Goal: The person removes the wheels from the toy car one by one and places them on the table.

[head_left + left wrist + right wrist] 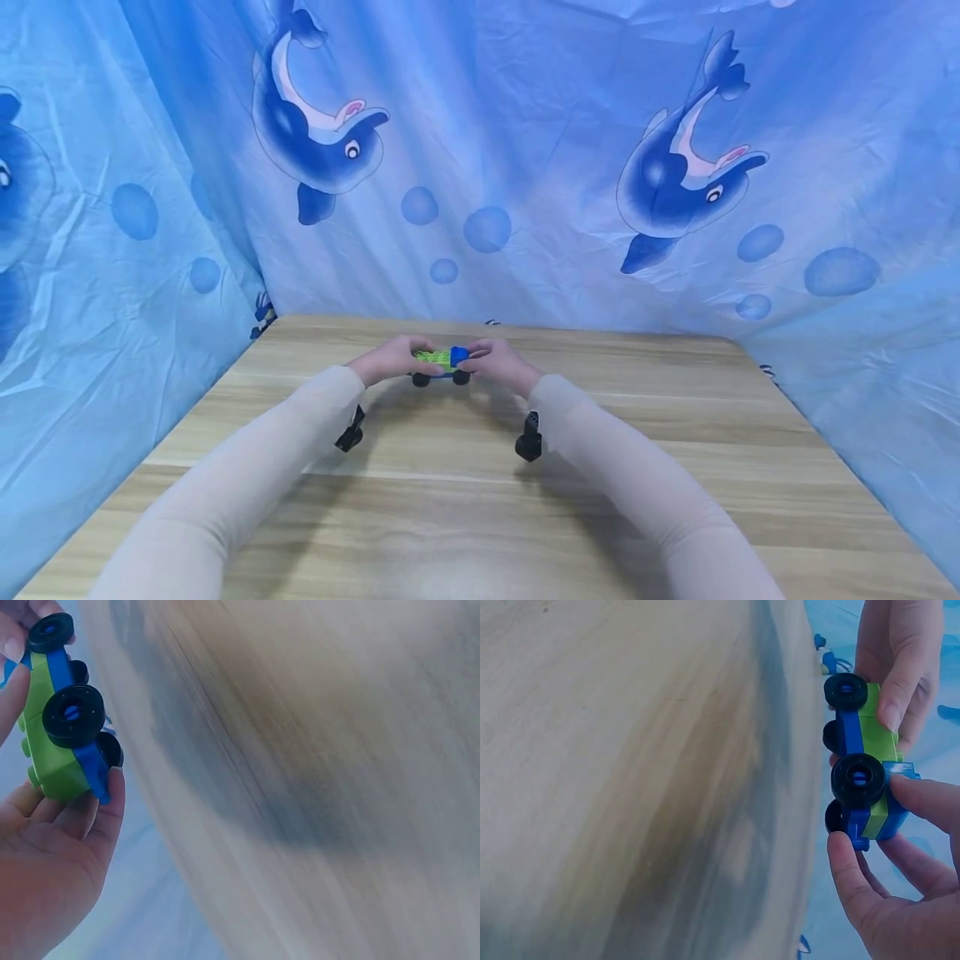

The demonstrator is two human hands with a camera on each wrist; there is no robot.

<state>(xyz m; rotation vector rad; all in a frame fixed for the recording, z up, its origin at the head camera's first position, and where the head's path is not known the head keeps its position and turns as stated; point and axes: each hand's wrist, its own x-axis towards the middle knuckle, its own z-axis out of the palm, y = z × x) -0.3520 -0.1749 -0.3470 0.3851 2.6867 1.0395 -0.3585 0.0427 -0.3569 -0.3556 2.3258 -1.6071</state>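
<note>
The left grip [397,358] curls round the green rear [64,776] of a toy truck [442,358]; the right grip [498,365] pinches its blue cab [459,353], and it hangs between them above the counter [450,492], near the far edge. It looks light, stiff and slightly slick, best held by the body, clear of the wheels [857,780]. Around the wood-grained counter hang dolphin-printed curtains [555,167].

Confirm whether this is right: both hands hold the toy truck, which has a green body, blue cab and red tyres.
The tyres are wrong: they are black, not red, as the right wrist view shows. The rest stands: the left hand and right hand both hold the toy truck, with its green body and blue cab.
</note>
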